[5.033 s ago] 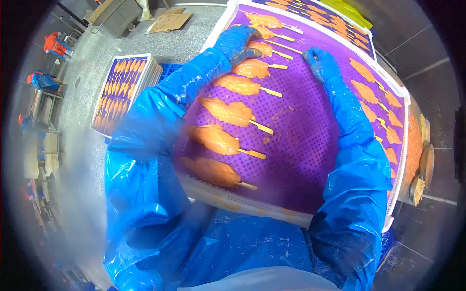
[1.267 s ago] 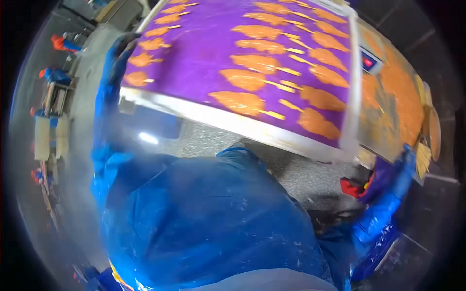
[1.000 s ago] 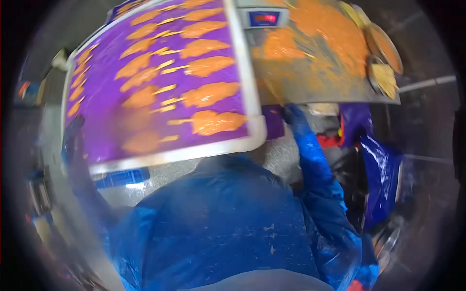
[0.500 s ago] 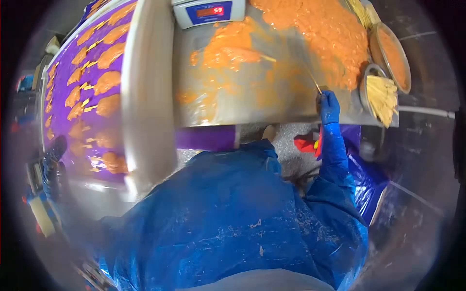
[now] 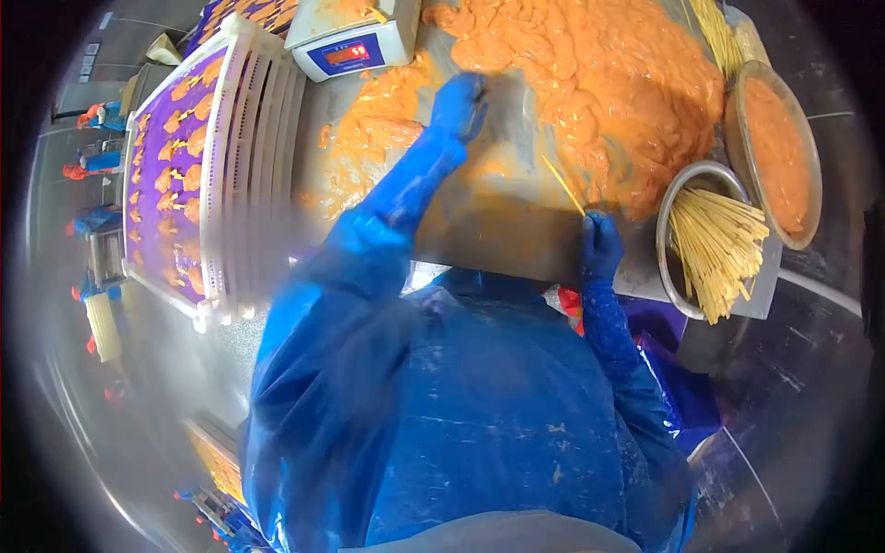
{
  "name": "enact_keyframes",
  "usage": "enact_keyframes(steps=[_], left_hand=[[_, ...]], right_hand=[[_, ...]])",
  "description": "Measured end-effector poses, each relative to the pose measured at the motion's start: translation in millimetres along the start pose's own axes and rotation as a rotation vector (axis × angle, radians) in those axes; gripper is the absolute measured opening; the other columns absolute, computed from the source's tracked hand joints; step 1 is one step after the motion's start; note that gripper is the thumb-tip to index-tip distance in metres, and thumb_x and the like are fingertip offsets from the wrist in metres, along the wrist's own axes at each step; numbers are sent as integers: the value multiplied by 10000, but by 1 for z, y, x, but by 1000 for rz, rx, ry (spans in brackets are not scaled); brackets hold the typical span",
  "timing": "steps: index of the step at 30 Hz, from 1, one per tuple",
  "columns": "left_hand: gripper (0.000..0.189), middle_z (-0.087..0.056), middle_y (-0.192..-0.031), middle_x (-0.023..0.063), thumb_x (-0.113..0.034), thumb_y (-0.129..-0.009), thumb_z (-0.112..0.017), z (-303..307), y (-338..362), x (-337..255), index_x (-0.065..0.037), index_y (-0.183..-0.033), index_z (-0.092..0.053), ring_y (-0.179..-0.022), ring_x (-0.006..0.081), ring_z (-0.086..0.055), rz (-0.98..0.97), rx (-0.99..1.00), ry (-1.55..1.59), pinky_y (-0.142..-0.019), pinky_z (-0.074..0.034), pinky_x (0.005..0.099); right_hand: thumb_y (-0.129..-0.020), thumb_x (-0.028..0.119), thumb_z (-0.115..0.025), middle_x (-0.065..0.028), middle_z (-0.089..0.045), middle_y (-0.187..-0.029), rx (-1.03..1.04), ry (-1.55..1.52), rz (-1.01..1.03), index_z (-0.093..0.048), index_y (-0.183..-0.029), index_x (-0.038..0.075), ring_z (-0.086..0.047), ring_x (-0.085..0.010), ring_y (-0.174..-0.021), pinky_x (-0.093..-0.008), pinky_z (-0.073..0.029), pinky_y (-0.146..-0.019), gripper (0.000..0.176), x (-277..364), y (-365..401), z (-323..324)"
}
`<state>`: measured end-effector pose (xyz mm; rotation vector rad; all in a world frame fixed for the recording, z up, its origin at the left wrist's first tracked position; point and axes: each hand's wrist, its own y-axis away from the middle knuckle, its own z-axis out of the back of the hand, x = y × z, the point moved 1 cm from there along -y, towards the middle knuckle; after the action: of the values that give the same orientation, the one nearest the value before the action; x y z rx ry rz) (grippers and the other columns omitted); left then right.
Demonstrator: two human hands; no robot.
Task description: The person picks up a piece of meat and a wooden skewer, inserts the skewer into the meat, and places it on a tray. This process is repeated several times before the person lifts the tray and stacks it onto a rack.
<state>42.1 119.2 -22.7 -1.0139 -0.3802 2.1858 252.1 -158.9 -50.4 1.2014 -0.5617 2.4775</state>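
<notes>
My left hand (image 5: 459, 107), in a blue glove, is over the metal table beside the orange marinated meat (image 5: 590, 78); its fingertips are too dark and blurred to tell what they touch. Near the table's front edge, my right hand (image 5: 601, 247), also gloved, is closed on the lower end of a thin wooden skewer (image 5: 563, 185), which points up and left toward the meat. A single coated piece of meat (image 5: 392, 131) lies just left of my left hand.
A scale (image 5: 350, 41) stands at the back left. Stacked trays (image 5: 214, 175) with purple sheets hold skewered meat at the left. At the right are a metal bowl of skewers (image 5: 719, 244) and a bowl of orange meat (image 5: 779, 152). Several people appear at the far left.
My left hand has moved from beside the tray at the left to over the table. The view has turned. My right hand still holds the skewer.
</notes>
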Motion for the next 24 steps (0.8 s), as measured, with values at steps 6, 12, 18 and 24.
enact_keyframes(steps=[6,12,18,24], left_hand=[[243,-643,-1039,158,-22,-793,-534,-39,-25,33,-70,-990,-668,-970,366,-591,176,-210,-94,-858,-479,412],[225,-649,-1073,150,-62,-800,-528,-24,68,-42,-63,-979,-664,-1091,338,-573,-129,170,3,-964,-439,401],[253,-646,-1018,140,-270,-812,-643,22,78,-59,-96,-994,-656,-1050,342,-573,135,-56,213,-936,-438,440],[343,-587,-1132,127,-239,-785,-681,-30,92,-83,-117,-1095,-602,-1027,335,-547,35,241,-285,-869,-443,456]], right_hand=[[-905,90,-611,-126,-651,-870,32,121,45,-645,-967,36,-645,-223,-822,-325,-493,-782,89,-6,0,2],[-899,80,-613,-100,-652,-850,35,69,1,-647,-968,27,-625,-183,-808,-305,-486,-775,94,-6,1,3],[-938,200,-546,-159,-641,-958,134,6,-125,-621,-1034,45,-628,-325,-904,-398,-482,-771,197,8,-6,9],[-943,201,-543,-151,-608,-896,232,-52,-81,-602,-993,33,-608,-281,-846,-377,-472,-779,185,7,-18,17]])
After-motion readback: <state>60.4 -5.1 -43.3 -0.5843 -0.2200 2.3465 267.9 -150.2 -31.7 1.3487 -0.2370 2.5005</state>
